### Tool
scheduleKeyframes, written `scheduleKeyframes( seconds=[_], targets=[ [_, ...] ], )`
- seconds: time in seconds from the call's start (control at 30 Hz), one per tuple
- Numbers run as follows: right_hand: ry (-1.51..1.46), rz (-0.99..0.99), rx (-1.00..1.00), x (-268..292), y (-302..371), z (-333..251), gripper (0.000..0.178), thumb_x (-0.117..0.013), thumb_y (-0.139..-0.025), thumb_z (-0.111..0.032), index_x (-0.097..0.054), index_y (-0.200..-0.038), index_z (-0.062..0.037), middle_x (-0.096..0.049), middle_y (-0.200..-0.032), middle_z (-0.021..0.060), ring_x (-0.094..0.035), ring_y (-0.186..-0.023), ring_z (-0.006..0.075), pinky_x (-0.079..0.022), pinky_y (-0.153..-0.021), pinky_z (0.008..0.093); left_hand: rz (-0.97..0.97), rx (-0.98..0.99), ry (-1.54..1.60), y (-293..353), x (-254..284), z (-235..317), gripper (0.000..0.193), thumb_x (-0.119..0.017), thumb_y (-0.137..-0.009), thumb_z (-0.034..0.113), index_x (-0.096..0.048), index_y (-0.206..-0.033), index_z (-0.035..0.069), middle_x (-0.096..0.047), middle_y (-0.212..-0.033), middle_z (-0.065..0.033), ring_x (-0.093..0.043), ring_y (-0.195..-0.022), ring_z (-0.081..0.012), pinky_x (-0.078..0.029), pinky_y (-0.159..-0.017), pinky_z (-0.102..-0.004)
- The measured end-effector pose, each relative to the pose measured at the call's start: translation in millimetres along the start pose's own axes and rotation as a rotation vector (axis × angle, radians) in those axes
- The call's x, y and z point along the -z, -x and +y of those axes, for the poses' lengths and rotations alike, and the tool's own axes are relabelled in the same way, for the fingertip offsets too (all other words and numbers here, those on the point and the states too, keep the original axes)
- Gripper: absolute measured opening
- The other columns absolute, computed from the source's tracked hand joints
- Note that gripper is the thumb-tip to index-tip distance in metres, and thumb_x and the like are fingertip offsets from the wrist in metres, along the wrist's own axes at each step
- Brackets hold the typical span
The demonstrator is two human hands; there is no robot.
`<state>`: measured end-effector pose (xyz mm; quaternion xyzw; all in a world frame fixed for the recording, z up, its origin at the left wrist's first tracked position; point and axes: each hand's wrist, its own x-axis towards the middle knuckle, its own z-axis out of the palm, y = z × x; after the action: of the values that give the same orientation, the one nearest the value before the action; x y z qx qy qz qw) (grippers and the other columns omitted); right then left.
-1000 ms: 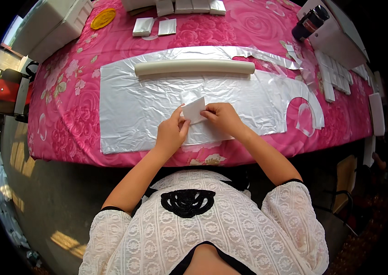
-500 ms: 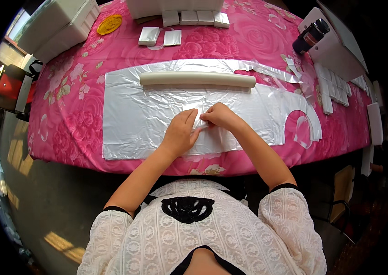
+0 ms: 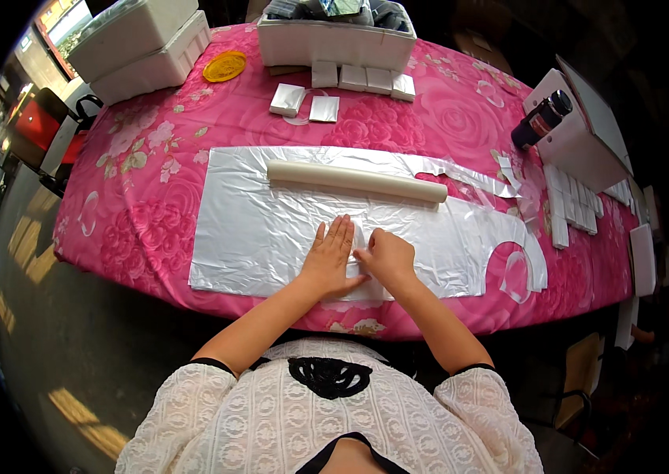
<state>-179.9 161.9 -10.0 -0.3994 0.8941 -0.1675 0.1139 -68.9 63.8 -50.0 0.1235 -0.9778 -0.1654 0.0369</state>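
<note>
My left hand [image 3: 328,259] lies flat, fingers stretched out and thumb spread, on a small white packet [image 3: 359,237] that it partly covers. Against the packet's right side my right hand [image 3: 390,257] is closed, its fingers curled and the thumb at the packet's edge. Both hands rest over a large crinkled silver foil sheet [image 3: 231,237] spread on the table. Beyond them a long off-white roll [image 3: 358,183] lies across the sheet.
Small white packets [image 3: 378,80] stand before a white foam box [image 3: 334,43]. More packets [image 3: 324,109] lie nearer. A yellow disc [image 3: 224,66] is at the far left. At the right are a dark bottle [image 3: 541,120], a white foam box [image 3: 575,118] and stacked white packets [image 3: 567,197].
My left hand has flattened, its fingers now stretched out over the packet. My right hand has curled more closely at the packet's edge. The whole view has shifted, with the table sitting lower.
</note>
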Motion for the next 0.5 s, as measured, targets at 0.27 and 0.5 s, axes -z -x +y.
scheduleKeyframes(
  seconds=[0.27,0.5],
  targets=[
    [0.108,0.113,0.635,-14.6,-25.6,-5.8,0.047,-0.058,-0.079,-0.022,-0.048,-0.120,-0.0014,-0.041,-0.131,0.0196,-0.038,-0.122,0.0319,-0.026,-0.103,0.0419,0.271,0.064,0.576,47.7,25.7,-2.9,0.062,-0.065,-0.077,0.023,-0.039,-0.127,-0.003,-0.043,-0.125,-0.0228,-0.041,-0.118,-0.0305,-0.031,-0.099,-0.0412],
    [-0.045,-0.033,0.577,-62.3,3.6,-46.8,0.058,-0.045,-0.087,-0.038,-0.036,-0.132,-0.0030,-0.024,-0.142,0.0215,-0.018,-0.133,0.0346,-0.012,-0.108,0.0459,-0.345,0.993,1.470,166.5,37.5,-17.2,0.030,-0.051,-0.091,0.021,-0.055,-0.108,-0.003,-0.063,-0.100,-0.0127,-0.061,-0.091,-0.0177,-0.050,-0.076,-0.0261]
  ],
)
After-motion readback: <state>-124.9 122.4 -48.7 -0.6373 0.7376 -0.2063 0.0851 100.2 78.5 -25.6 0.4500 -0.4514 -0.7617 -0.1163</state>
